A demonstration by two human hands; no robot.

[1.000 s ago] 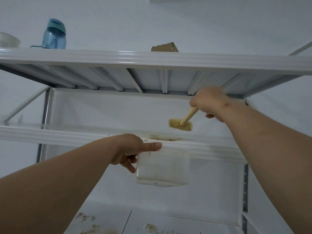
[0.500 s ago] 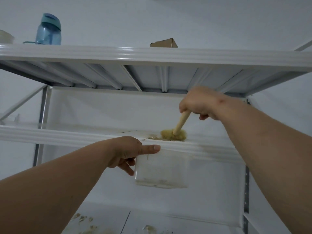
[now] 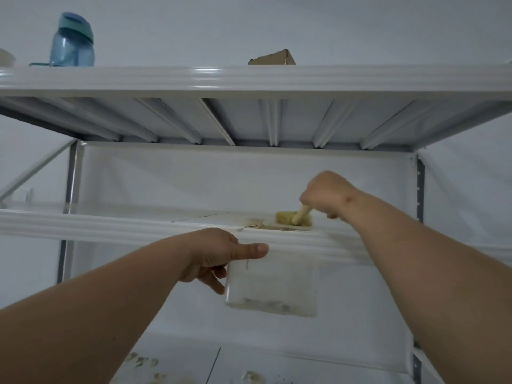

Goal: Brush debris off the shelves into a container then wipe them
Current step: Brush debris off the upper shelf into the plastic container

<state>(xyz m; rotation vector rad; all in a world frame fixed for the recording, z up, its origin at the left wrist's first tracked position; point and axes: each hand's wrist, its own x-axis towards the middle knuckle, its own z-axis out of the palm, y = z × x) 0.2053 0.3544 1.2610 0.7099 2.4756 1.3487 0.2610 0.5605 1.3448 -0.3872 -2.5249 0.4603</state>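
My right hand (image 3: 327, 194) grips the brush (image 3: 293, 218), sweeping debris (image 3: 253, 223) off the middle shelf (image 3: 110, 227). My left hand (image 3: 219, 253) holds the plastic container (image 3: 273, 286) under its edge. Lower shelf (image 3: 304, 370) still dirty; wiping not started.

Left hand (image 3: 213, 256) at frame centre — thumb straight, fingers curled in a grip. Right hand (image 3: 327, 195), upper right of centre, is fisted — both forearms raised.

wall (image 3: 277, 23): plain white | light: dim, even | bottle (image 3: 72, 41): blue, top left
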